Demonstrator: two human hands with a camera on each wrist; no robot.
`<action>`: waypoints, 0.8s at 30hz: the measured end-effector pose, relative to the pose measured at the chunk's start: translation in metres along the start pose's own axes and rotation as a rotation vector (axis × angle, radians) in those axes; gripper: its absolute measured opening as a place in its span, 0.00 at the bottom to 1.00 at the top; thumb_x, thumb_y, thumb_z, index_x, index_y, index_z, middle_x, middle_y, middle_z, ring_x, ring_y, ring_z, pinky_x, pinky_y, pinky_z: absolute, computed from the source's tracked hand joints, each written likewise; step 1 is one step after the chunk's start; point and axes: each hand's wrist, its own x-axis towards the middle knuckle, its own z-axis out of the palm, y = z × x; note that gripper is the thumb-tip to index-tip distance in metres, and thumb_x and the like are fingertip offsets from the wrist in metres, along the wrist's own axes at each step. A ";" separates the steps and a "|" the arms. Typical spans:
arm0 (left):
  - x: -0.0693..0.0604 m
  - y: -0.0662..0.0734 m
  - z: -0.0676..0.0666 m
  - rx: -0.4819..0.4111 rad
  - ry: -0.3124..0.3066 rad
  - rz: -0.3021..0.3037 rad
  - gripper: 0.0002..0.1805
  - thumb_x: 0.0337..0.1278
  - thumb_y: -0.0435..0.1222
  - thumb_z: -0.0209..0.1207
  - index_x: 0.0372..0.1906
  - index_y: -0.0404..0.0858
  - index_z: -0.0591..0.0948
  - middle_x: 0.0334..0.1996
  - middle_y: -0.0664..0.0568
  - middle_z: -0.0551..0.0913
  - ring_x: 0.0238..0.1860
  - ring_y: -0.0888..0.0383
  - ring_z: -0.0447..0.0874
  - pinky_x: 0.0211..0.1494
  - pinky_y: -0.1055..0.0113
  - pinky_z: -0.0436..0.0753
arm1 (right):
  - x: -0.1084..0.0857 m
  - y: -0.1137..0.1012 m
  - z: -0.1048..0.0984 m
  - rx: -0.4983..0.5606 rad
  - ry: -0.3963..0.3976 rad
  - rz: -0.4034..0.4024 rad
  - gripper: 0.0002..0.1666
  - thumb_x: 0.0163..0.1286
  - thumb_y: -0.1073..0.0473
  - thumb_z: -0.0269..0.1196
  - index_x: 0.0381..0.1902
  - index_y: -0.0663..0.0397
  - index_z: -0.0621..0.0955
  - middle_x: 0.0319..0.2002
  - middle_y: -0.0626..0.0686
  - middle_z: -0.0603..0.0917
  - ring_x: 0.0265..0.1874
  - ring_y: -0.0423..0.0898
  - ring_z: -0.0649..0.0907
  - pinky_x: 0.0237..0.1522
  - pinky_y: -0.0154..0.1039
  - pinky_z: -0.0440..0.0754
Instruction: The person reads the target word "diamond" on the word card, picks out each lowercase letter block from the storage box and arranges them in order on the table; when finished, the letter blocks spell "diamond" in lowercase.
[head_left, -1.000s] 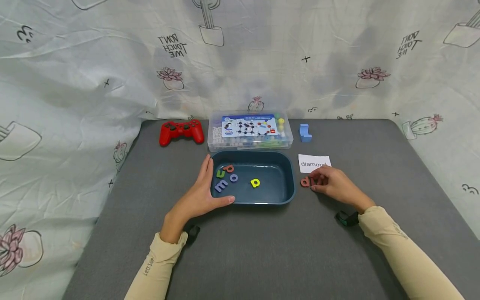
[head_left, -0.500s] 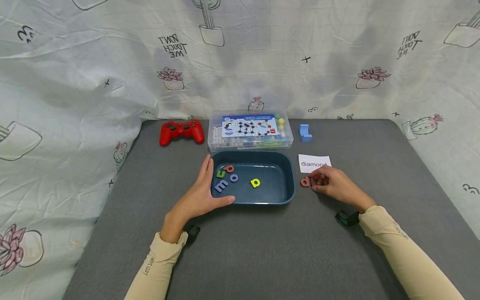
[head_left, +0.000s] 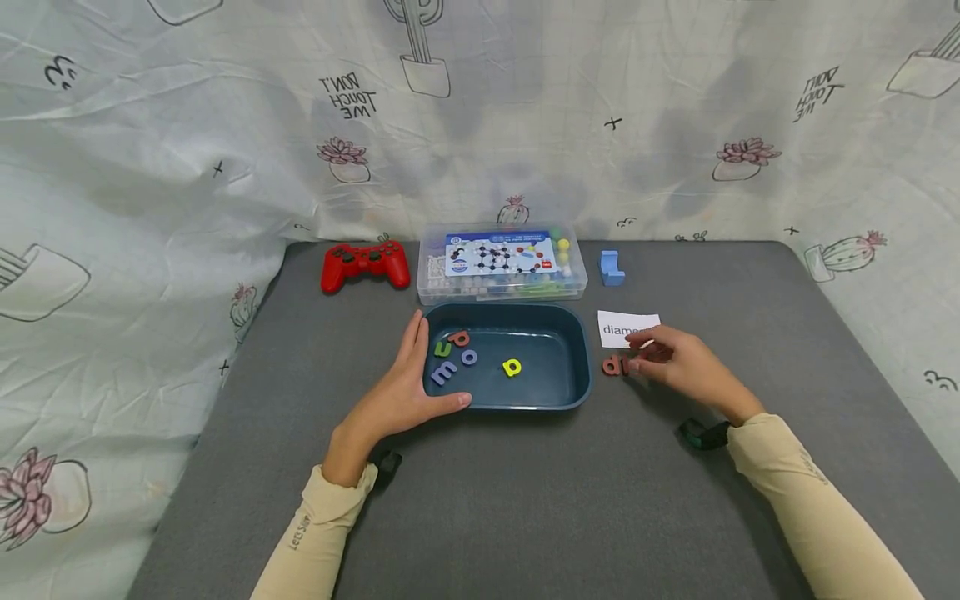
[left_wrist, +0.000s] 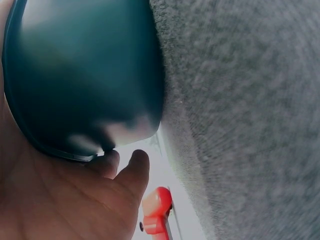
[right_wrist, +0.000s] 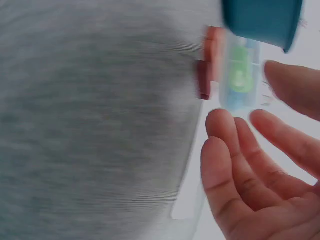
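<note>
My left hand [head_left: 390,392] holds the left end of a dark blue tray [head_left: 551,407], thumb along the near rim and fingers against the far left corner. Inside lie a purple m [head_left: 443,372], a green letter [head_left: 442,349], a red letter [head_left: 459,338], a blue o [head_left: 469,357] and a yellow letter [head_left: 512,367]. Right of the tray, a red d [head_left: 611,365] lies beside a thin dark red letter [head_left: 625,365]. My right hand [head_left: 693,371] hovers just right of them, fingers apart and empty in the right wrist view, partly covering a paper card [head_left: 615,327] reading "diamond".
Behind the tray stands a clear plastic box [head_left: 498,287] of small parts. A red game controller [head_left: 366,264] lies at the back left, and a light blue block [head_left: 611,267] sits right of the box. A patterned cloth [head_left: 555,108] hangs behind the grey table [head_left: 525,500].
My right hand has let go of the thin dark red letter and moved slightly right, its fingers spreading. My left hand has stayed on the tray.
</note>
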 end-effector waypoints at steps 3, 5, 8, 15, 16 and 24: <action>0.000 0.000 -0.001 -0.004 0.004 0.003 0.72 0.57 0.60 0.73 0.88 0.46 0.33 0.86 0.56 0.23 0.86 0.42 0.35 0.79 0.33 0.54 | 0.003 -0.008 -0.006 0.062 0.054 0.001 0.22 0.77 0.65 0.67 0.66 0.66 0.81 0.59 0.64 0.84 0.50 0.51 0.84 0.49 0.27 0.80; -0.001 0.000 -0.001 -0.003 0.006 0.005 0.72 0.57 0.60 0.73 0.88 0.46 0.33 0.86 0.56 0.23 0.86 0.42 0.35 0.79 0.33 0.54 | 0.006 -0.015 -0.009 0.114 0.086 -0.007 0.25 0.79 0.63 0.66 0.70 0.64 0.79 0.63 0.65 0.82 0.52 0.47 0.83 0.50 0.26 0.80; -0.001 0.000 -0.001 -0.002 0.003 0.004 0.72 0.57 0.60 0.73 0.88 0.46 0.33 0.86 0.57 0.23 0.86 0.42 0.36 0.79 0.33 0.55 | 0.011 -0.026 -0.012 0.201 0.116 -0.026 0.29 0.81 0.62 0.64 0.76 0.60 0.75 0.67 0.65 0.80 0.56 0.39 0.82 0.52 0.25 0.79; -0.001 0.000 0.002 -0.001 0.005 -0.001 0.73 0.56 0.61 0.73 0.88 0.47 0.33 0.86 0.57 0.24 0.86 0.43 0.37 0.78 0.34 0.58 | 0.026 -0.052 -0.015 0.295 0.168 -0.070 0.34 0.82 0.59 0.64 0.82 0.45 0.71 0.74 0.58 0.76 0.70 0.42 0.77 0.60 0.26 0.77; -0.001 0.000 0.002 -0.002 0.006 0.001 0.73 0.56 0.61 0.73 0.88 0.47 0.33 0.86 0.58 0.23 0.86 0.43 0.37 0.78 0.34 0.58 | 0.028 -0.055 -0.015 0.310 0.174 -0.074 0.34 0.81 0.59 0.64 0.82 0.44 0.72 0.75 0.56 0.75 0.72 0.44 0.76 0.61 0.27 0.77; -0.001 -0.002 0.002 -0.007 0.009 0.016 0.73 0.56 0.62 0.73 0.88 0.46 0.33 0.86 0.59 0.23 0.86 0.46 0.38 0.79 0.36 0.59 | 0.050 -0.077 -0.004 0.419 0.193 -0.144 0.35 0.81 0.62 0.64 0.82 0.46 0.71 0.79 0.52 0.71 0.77 0.52 0.70 0.69 0.35 0.74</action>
